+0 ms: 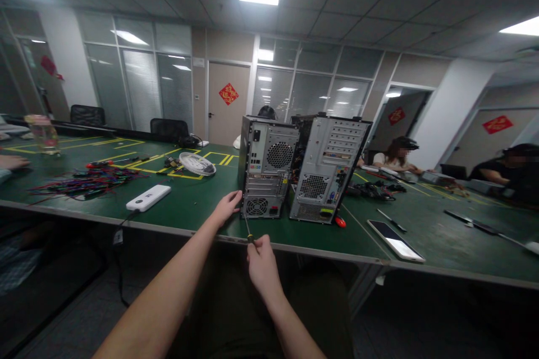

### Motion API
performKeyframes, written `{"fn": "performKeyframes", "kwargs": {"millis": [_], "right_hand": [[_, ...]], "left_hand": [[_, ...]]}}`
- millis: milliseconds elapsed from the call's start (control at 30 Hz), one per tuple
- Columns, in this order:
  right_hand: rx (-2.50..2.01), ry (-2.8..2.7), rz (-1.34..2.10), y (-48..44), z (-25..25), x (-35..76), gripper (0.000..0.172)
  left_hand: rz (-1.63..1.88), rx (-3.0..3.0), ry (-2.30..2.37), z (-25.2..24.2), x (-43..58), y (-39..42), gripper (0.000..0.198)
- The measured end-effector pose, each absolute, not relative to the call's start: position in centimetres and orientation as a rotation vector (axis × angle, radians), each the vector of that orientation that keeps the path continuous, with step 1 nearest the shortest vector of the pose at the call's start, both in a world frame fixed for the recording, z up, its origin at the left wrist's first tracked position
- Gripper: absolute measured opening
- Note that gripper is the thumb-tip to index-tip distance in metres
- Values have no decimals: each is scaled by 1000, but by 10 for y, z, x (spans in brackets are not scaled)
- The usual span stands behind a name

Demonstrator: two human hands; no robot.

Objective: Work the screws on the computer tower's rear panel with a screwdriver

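Note:
Two computer towers stand upright side by side, their rear panels facing me. My right hand (261,262) is closed round the handle of a screwdriver (248,229). Its thin shaft points up and away to the bottom left corner of the left computer tower (263,180); whether the tip sits in a screw is too small to tell. Against the lower left side of that same tower rests my left hand (228,207), fingers extended and partly hidden by the case edge. Immediately to the right is the other computer tower (318,179), touched by neither hand.
On the left lie a white power bank (148,198) with a cable, a heap of coloured wires (86,181) and a white oval basket (197,164). Rightward are a phone (396,240), another screwdriver (391,220) and black cables (374,190). People sit farther right; a hand shows far left.

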State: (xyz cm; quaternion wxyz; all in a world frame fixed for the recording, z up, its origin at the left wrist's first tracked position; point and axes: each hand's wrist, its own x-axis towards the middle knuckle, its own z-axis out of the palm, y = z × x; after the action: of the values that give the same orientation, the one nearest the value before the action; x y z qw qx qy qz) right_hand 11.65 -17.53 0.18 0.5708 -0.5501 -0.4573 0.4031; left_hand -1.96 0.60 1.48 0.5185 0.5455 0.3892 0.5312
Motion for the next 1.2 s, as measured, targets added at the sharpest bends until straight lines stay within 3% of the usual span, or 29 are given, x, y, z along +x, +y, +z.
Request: {"fn": "performKeyframes", "kwargs": {"millis": [67, 167, 233, 367, 500, 667, 767, 833, 900, 967, 1067, 1200], "right_hand": [[-1616, -1459, 616, -181, 12, 118, 7], [-1847, -1809, 315, -188, 24, 117, 24], [-1838, -1840, 279, -189, 24, 116, 26], [-1517, -1390, 724, -181, 12, 119, 7], [-1278, -1012, 1138, -172, 1, 121, 21], [-1158, -899, 1228, -170, 0, 121, 29], [-1281, -1066, 1020, -176, 7, 123, 19], [-1549, -1469, 555, -183, 15, 124, 10], [-1747, -1720, 260, -188, 21, 123, 17], [-1813, -1798, 181, -190, 23, 121, 20], [-1673, -1560, 490, -183, 17, 120, 10], [-1290, -969, 1096, -173, 2, 117, 19]], "left_hand": [[1270, 1314, 938, 16, -20, 5, 66], [1266, 1314, 936, 17, -20, 5, 66], [1268, 1314, 936, 16, -20, 5, 66], [1274, 1322, 930, 15, -20, 6, 67], [1280, 1326, 933, 14, -20, 7, 70], [1277, 1329, 920, 12, -20, 9, 72], [1275, 1328, 921, 11, -21, 10, 72], [1271, 1335, 931, 11, -21, 10, 72], [1271, 1342, 938, 11, -21, 10, 71], [1272, 1340, 935, 11, -21, 10, 70], [1275, 1322, 926, 11, -20, 10, 68], [1278, 1316, 927, 12, -20, 9, 67]]}}
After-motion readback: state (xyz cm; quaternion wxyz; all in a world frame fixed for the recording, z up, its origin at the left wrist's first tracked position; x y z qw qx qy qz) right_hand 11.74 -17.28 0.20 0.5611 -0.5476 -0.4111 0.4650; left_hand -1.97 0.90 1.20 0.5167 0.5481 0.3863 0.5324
